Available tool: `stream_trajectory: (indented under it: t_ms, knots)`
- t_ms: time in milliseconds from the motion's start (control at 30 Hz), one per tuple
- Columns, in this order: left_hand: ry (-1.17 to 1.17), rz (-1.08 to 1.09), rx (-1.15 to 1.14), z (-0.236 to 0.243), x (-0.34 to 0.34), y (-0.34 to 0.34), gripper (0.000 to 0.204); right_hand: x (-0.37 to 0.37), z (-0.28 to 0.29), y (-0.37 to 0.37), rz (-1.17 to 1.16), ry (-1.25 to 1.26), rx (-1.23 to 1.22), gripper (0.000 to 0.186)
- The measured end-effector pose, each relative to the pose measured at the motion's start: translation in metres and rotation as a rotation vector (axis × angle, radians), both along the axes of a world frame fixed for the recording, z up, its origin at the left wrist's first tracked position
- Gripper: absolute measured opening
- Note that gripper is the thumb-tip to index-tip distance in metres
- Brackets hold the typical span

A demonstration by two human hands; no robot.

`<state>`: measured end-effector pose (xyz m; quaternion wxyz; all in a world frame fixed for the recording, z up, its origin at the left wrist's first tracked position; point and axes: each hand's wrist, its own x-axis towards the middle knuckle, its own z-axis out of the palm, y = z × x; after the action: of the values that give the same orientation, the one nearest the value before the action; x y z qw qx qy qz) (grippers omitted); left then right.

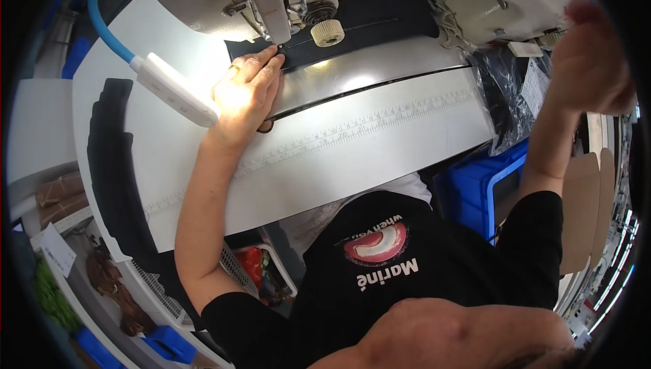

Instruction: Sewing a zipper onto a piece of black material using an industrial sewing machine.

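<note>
My left hand [247, 91] lies on the sewing machine's bed with its fingers stretched out. Their tips rest on the left end of a piece of black fabric [380, 13], close to the presser foot and needle area of the sewing machine [271, 3]. A ring shows on one finger. Part of the fabric is hidden behind the machine head and a ribbed white knob [327, 33]. My right hand [590, 71] is raised at the machine's right end, near the picture's dark rim. Its fingers are blurred and partly cut off, so their hold is unclear.
A white lamp [178, 91] on a blue flexible neck hangs left of my left hand. Dark fabric pieces [112, 159] drape over the table's left side. A printed ruler [352, 128] crosses the white tabletop. Blue bin [468, 199] and cardboard box [583, 210] stand at right.
</note>
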<state>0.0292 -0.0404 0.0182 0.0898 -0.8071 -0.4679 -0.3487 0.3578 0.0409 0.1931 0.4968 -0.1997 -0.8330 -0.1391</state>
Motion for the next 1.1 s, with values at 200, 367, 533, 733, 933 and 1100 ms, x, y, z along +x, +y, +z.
stream_trajectory:
  t_ms: [200,367,533,733,933,1100]
  knots:
    - [-0.012,0.023,-0.06,0.002,0.001,-0.003,0.025,-0.094,-0.149,-0.009,0.263,-0.324,-0.595,0.021]
    - [0.001,-0.017,-0.059,0.003,-0.002,-0.003,0.024,-0.118,-0.182,0.008,0.218,-0.396,-0.344,0.025]
    - [0.019,-0.007,-0.08,0.004,-0.002,-0.004,0.024,-0.12,-0.174,0.001,0.173,-0.419,-0.296,0.022]
    - [0.0,-0.015,-0.073,0.004,-0.001,-0.002,0.025,-0.118,-0.18,0.006,0.21,-0.415,-0.267,0.02]
    - [0.023,0.009,-0.014,0.002,-0.004,0.007,0.02,-0.123,-0.176,0.01,0.147,-0.404,-0.21,0.017]
    - [0.063,-0.002,-0.007,0.001,-0.006,0.008,0.021,-0.118,-0.182,0.012,0.143,-0.419,-0.236,0.015]
